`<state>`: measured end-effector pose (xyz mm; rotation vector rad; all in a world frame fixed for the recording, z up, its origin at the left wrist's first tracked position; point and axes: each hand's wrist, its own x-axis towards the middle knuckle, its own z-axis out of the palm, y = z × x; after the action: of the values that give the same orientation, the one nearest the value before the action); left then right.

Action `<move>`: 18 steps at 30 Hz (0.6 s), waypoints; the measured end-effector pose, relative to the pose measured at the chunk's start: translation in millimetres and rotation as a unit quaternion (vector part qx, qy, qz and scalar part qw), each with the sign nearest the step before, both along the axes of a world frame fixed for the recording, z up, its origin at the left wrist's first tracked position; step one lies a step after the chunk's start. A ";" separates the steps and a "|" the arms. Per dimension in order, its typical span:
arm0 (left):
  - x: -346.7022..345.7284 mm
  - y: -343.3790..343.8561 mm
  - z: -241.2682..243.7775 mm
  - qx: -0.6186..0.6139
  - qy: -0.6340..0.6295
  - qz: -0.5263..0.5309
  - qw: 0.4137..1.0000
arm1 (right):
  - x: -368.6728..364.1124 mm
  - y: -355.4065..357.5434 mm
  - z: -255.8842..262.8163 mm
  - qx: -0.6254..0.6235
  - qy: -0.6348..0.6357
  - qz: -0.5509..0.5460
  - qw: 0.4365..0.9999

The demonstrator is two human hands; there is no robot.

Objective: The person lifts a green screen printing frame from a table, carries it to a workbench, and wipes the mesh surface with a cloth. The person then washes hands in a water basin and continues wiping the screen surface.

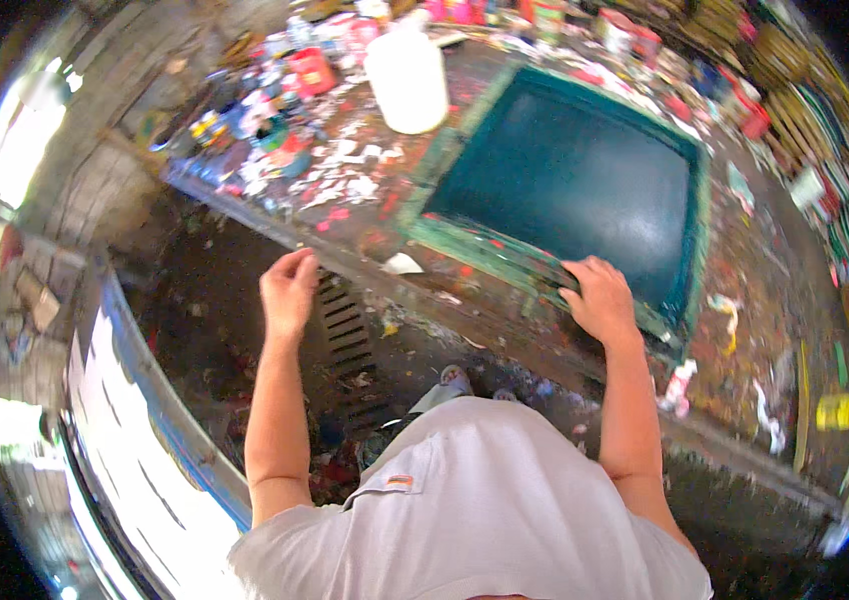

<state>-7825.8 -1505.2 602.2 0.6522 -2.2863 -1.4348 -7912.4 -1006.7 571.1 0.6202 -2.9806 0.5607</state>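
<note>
A screen-printing frame (469, 264) with green-stained rails and a dark teal mesh (559, 172) lies on the stained worktable (762, 300). My right hand (604, 300) is on its near rail, fingers over the inner side and thumb towards me, gripping it. My left hand (289, 289) is raised near the table's front edge, left of the frame and apart from it. Its fingers are curled with the tips together, and I see nothing clearly held in them. A scrap of white paper (402, 264) lies on the table between the hands.
A white plastic container (407, 82) stands behind the frame's left corner. Paint pots, a red container (312, 71) and paper scraps (349, 172) clutter the back left. Stacked boards (844, 210) line the right. A slotted strip (346, 322) lies below the table edge.
</note>
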 end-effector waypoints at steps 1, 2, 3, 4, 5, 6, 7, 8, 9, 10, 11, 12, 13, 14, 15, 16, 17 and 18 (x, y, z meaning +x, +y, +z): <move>2.9 -3.3 -6.4 0.003 0.018 -0.006 1.000 | 0.0 -1.0 1.0 0.007 -0.009 0.005 1.000; 4.5 -4.5 -8.4 0.010 0.021 -0.007 1.000 | -0.3 -1.2 3.5 0.020 -0.017 0.005 1.000; 6.5 -5.8 -11.5 0.020 0.026 -0.009 0.999 | -0.8 -2.4 6.6 0.021 -0.028 0.016 0.999; 6.7 -7.2 -17.2 0.033 0.033 -0.010 0.999 | -0.6 -1.9 10.3 0.025 -0.039 0.021 0.999; 5.6 -9.9 -22.2 0.045 0.041 -0.014 0.998 | -1.8 -4.4 14.5 0.029 -0.050 0.025 0.998; 6.8 -11.0 -27.3 0.062 0.048 -0.008 0.997 | -3.0 -10.8 18.2 0.027 -0.011 0.046 0.999; 5.3 -11.6 -24.3 0.054 0.023 -0.010 0.998 | -3.5 -17.8 23.6 0.022 0.026 0.061 0.998; 3.8 -17.3 -25.8 0.052 0.019 -0.019 0.998 | -6.6 -27.8 30.6 0.017 0.064 0.076 0.995; 5.8 -25.5 -28.0 0.050 0.015 -0.024 0.998 | -10.7 -43.2 38.6 -0.006 0.078 0.094 0.992; 6.2 -35.3 -29.9 0.047 0.006 -0.033 0.998 | -11.4 -60.9 45.2 -0.031 0.088 0.108 0.990; 5.3 -47.8 -31.2 0.050 0.006 -0.029 0.998 | -13.1 -81.1 51.4 -0.056 0.097 0.123 0.986; 4.1 -62.0 -31.7 0.051 0.005 -0.028 0.998 | -13.7 -102.5 54.7 -0.079 0.109 0.141 0.981; 3.7 -77.5 -32.6 0.053 0.004 -0.026 0.998 | -14.1 -125.0 59.0 -0.089 0.100 0.166 0.977; 5.0 -94.6 -34.2 0.049 0.004 -0.021 0.999 | -14.4 -148.9 63.5 -0.098 0.090 0.192 0.972; 7.7 -115.4 -36.3 0.045 0.004 -0.014 0.999 | -15.8 -176.6 65.6 -0.108 0.080 0.220 0.966; 8.9 -136.5 -37.5 0.042 0.005 -0.009 0.999 | -14.3 -204.1 67.0 -0.107 0.083 0.237 0.962; 10.7 -158.7 -38.7 0.039 0.006 -0.003 0.999 | -11.9 -232.5 66.9 -0.122 0.077 0.255 0.956; 12.7 -180.1 -39.0 0.034 0.010 0.003 0.999 | -10.2 -259.1 66.8 -0.125 0.063 0.281 0.949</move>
<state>-7813.1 -1685.3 563.2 0.6609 -2.2281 -1.5146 -7922.6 -1265.8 637.9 1.4231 -2.5289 0.8688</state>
